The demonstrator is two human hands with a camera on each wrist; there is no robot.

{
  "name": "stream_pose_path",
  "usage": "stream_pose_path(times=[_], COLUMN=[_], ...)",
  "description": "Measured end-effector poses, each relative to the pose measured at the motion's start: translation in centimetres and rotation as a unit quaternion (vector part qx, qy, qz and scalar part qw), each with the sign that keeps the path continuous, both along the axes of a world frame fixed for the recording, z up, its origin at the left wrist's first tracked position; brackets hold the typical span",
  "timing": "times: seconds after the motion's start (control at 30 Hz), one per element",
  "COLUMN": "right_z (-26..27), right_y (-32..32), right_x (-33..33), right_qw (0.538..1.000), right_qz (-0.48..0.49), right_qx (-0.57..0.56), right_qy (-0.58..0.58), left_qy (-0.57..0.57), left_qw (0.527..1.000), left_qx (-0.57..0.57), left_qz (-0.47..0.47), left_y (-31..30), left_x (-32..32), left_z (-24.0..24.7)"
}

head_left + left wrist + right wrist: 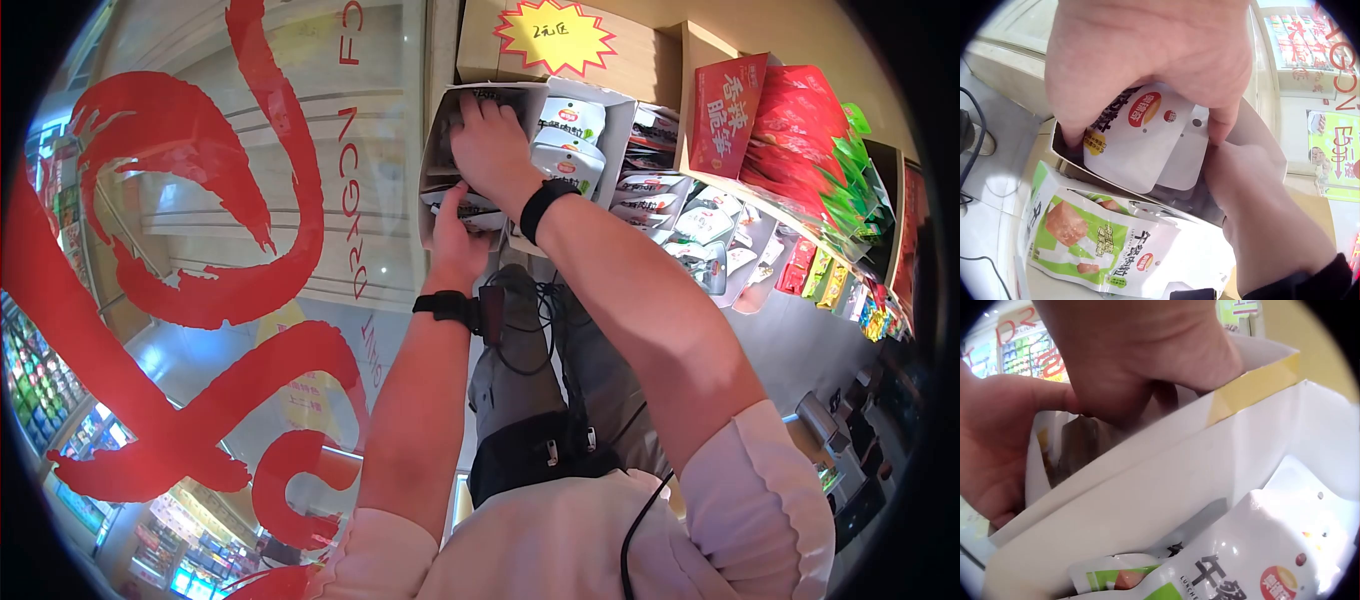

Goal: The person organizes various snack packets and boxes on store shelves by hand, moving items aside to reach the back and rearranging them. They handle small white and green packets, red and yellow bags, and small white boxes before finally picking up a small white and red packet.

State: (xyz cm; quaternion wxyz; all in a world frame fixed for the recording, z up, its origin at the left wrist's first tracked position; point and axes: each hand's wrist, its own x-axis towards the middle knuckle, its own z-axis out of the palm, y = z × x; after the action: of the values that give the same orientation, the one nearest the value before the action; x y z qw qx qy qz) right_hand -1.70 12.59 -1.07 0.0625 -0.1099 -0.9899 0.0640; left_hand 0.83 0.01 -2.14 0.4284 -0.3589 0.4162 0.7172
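A white open-topped cardboard box [530,93] holds upright snack pouches. My left hand [460,245] is at its near end. In the left wrist view the left hand [1147,47] spans a white snack pouch [1141,140], thumb and fingers at opposite edges, gripping it. My right hand [492,150] reaches over the wall into the far part of this box, fingers spread and bent downward. From the right wrist view, the right hand [1147,350] hides its own fingertips below the rim, so I cannot tell whether it holds anything. The left hand [997,437] is close beside it.
An adjoining box holds more white-and-green pouches [568,125]. Further right are more pouch rows [645,200] and a bin of red packets [795,130]. A yellow star-shaped price sign [555,38] is at the back. Glass with red lettering [215,385] borders the left side.
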Motion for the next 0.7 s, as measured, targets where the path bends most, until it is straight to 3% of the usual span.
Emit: stream_pose_path(times=[0.57,0.7], right_z=[1.4,0.4], right_y=[0.2,0.2], right_x=[0.2,0.0], right_qw=[0.999,0.996], right_qz=[0.014,0.031], right_qx=[-0.043,0.028], right_qy=[-0.003,0.079], left_qy=[0.017,0.014], left_qw=[1.0,0.999], left_qx=[0.016,0.028], left_qz=[-0.01,-0.007], left_y=[0.0,-0.2], left_x=[0.1,0.0], left_z=[0.0,-0.6])
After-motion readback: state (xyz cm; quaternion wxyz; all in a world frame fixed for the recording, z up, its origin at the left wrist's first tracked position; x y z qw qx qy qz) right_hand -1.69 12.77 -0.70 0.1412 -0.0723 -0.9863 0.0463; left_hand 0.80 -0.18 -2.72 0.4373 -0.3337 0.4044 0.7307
